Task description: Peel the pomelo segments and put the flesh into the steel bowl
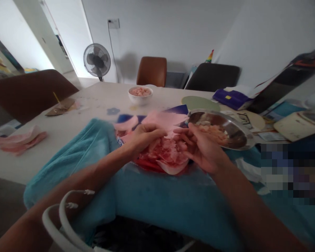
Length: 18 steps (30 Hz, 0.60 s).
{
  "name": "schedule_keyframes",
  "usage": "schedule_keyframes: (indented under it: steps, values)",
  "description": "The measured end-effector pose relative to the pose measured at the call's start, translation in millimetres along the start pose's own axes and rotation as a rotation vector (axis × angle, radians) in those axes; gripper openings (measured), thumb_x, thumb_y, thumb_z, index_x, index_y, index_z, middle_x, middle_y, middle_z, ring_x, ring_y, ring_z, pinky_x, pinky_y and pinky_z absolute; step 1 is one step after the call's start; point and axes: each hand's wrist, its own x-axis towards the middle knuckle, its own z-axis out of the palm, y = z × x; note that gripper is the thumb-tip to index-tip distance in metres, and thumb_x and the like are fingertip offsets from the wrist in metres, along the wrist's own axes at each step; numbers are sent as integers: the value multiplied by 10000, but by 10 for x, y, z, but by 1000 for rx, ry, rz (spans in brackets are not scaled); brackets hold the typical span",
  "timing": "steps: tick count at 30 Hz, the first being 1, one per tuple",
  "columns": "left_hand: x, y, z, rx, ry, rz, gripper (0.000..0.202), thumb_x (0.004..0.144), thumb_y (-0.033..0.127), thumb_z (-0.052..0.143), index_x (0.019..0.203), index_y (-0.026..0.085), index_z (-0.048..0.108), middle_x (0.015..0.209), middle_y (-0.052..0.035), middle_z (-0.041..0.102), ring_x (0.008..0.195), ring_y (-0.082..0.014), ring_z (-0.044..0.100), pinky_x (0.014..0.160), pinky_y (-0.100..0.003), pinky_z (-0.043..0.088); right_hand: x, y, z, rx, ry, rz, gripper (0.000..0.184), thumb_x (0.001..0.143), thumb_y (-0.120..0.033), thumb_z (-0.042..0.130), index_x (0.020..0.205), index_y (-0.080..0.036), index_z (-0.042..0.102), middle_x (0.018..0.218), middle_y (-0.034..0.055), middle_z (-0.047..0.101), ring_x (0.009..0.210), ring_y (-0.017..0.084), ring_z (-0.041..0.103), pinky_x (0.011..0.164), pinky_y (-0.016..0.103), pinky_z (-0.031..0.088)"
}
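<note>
Pink fruit flesh and peel that look like pomelo (170,150) lie in a heap on a red and blue plastic bag in front of me. My left hand (147,136) is closed in a pinch above the heap, on a pink piece of pomelo partly hidden by the fingers. Facing it, my right hand (202,148) has its fingers curled at the same pink fruit; motion blurs the fingertips. Behind them rises a large pale pink sheet of peel (161,119). Just right of my right hand, a metal bowl (243,134) holds pale pink-orange pulp.
A teal cloth (157,199) covers the near table edge. Farther back stands a white bowl (139,99) of pink pulp. Pink peel scraps (21,140) lie at left. A purple tissue pack (232,98) and green mat (199,103) are at right. White cables (64,213) hang near my left forearm.
</note>
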Motion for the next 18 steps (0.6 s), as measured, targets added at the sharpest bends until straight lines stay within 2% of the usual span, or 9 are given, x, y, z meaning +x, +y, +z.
schedule_keyframes:
  steps: [3,7,11,15,18]
  values:
    - [1,1,5,-17,16,-9,237,835,360,726,698,188,635,390,64,498,288,-56,385,331,-187,220,30,7,10,73,-35,33,374,1041,-371,522,820,-155,734,755,52,698,531,86,566,402,164,445]
    - [7,-11,-2,-32,-14,14,252,844,381,722,705,189,637,370,68,486,271,-53,355,328,-190,208,9,-51,-14,80,-88,-58,254,983,-254,587,791,-172,731,785,50,722,579,96,601,464,161,501]
    - [12,-7,-11,-31,-10,3,249,838,384,718,706,186,648,387,61,504,272,-55,364,325,-196,214,-41,-328,-111,70,111,-265,295,960,-99,523,765,-150,739,768,45,702,650,98,641,580,183,547]
    - [10,15,-6,-28,11,-12,238,818,387,722,700,189,663,420,54,525,297,-60,384,331,-200,243,89,-652,-335,-18,366,-529,349,919,3,489,672,-160,675,719,22,646,685,117,645,655,257,555]
    - [6,26,2,-34,8,-25,247,813,393,720,682,194,656,389,61,490,278,-62,360,314,-205,208,282,-773,-500,-160,473,-544,339,912,-14,539,627,-153,658,661,13,609,682,100,609,664,244,523]
